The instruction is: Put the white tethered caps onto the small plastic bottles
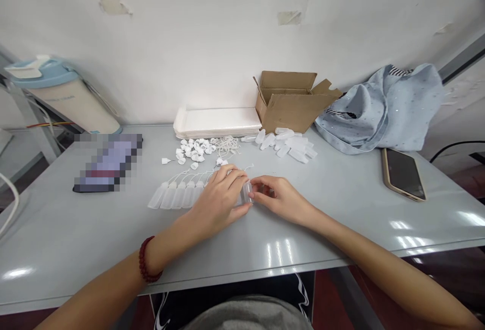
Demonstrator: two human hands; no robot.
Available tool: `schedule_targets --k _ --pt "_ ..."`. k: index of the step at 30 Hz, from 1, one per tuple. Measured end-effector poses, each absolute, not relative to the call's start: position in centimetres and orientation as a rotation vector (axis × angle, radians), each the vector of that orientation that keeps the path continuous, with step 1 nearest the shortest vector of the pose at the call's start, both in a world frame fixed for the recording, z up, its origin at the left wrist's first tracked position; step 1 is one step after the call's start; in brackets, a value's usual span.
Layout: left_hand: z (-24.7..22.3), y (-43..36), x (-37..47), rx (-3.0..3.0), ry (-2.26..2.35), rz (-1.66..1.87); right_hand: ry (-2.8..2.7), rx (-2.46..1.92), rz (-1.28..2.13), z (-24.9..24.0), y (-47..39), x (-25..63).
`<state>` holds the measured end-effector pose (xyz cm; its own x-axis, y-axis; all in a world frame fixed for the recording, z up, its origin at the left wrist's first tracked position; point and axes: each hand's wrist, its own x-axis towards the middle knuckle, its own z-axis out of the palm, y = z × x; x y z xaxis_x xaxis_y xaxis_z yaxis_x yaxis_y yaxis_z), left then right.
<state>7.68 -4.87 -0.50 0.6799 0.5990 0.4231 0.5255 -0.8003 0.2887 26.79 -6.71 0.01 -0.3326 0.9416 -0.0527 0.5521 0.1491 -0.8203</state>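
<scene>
A row of clear plastic bottles with looped white strings lies on the grey table. My left hand rests over the right part of this row, its fingers bent and its thumb stretched along the bottles' lower ends. At the row's right end, my right hand pinches the side of a clear bottle between thumb and fingers. Behind the hands lie a pile of white caps, a bundle of pale strings and a heap of translucent bottles.
At the wall stand a stack of white trays and an open cardboard box. A bottle and a blurred phone are left; a blue bag and another phone are right.
</scene>
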Motion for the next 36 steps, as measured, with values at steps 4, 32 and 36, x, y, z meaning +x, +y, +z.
schedule_targets --k 4,32,36 --pt "-0.71 -4.81 7.68 2.725 0.97 0.74 -2.046 -1.458 0.87 -0.32 -6.84 26.83" --pt "-0.54 -4.66 7.6 2.571 1.043 0.658 -2.145 -1.407 0.823 -0.33 -6.86 26.9" --pt "-0.56 -4.59 7.51 2.566 1.016 0.671 -2.148 -1.403 0.82 -0.26 -6.84 26.85"
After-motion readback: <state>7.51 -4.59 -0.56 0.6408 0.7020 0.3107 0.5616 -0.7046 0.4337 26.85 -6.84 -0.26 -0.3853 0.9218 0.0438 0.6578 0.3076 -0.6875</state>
